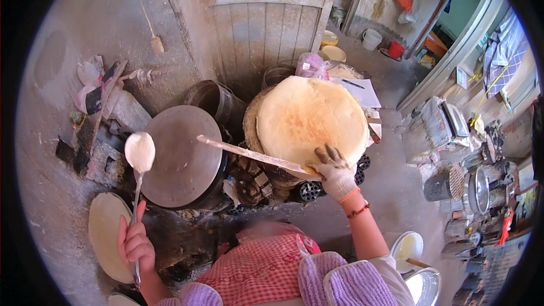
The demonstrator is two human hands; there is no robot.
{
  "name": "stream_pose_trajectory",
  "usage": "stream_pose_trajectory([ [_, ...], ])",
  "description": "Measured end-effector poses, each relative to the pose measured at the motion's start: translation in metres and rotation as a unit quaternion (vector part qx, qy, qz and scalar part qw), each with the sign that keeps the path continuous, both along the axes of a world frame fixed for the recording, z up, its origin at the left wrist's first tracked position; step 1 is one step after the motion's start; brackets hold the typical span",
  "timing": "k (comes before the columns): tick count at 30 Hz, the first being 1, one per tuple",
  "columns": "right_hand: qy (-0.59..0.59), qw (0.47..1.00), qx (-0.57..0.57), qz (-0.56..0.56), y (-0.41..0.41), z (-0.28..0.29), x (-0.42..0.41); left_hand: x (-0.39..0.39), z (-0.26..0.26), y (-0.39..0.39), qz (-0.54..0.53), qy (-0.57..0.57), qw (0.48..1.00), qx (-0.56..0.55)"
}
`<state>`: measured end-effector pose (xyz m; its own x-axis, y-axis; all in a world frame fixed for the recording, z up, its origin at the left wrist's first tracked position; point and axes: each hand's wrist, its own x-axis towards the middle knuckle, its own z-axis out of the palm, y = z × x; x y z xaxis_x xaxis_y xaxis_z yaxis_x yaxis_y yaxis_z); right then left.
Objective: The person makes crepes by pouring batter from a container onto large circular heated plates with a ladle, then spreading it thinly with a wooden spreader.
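My left hand (138, 240), bare, grips the metal handle of a ladle (140, 152) whose bowl is covered with pale batter. The ladle is raised at the left edge of a round flat griddle (180, 157), which has a few small bits on it. My right hand (333, 168) wears a soiled white glove and rests at the lower right edge of a stack of large round flatbreads (312, 114), browned in the middle. Under its fingers lies one end of a long wooden scraper (250, 153); its other end reaches over the griddle's right edge.
Another round pale flatbread or griddle surface (108, 238) lies at lower left. A dark metal bucket (216, 102) stands behind the griddle. Perforated coal briquettes (309, 191) lie below the stack. White buckets (407, 248) stand at lower right. Paper with a pen (353, 83) lies beyond the stack.
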<state>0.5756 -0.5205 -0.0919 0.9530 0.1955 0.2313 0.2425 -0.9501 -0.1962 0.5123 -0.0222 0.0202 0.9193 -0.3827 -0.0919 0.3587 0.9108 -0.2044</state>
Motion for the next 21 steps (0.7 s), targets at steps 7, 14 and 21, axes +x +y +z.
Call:
stream_pose_trajectory([
  [7, 0.188, 0.955, 0.19, -0.133, 0.042, 0.064, -0.011, 0.094, -0.057, -0.035, -0.06, -0.122, 0.863, 0.486],
  [14, 0.152, 0.958, 0.233, -0.07, 0.151, 0.0, -0.012, 0.158, -0.128, -0.064, -0.106, 0.043, 0.839, 0.531],
  [21, 0.152, 0.965, 0.187, -0.101, 0.194, -0.076, 0.01, 0.199, -0.137, -0.028, -0.089, 0.057, 0.813, 0.572],
])
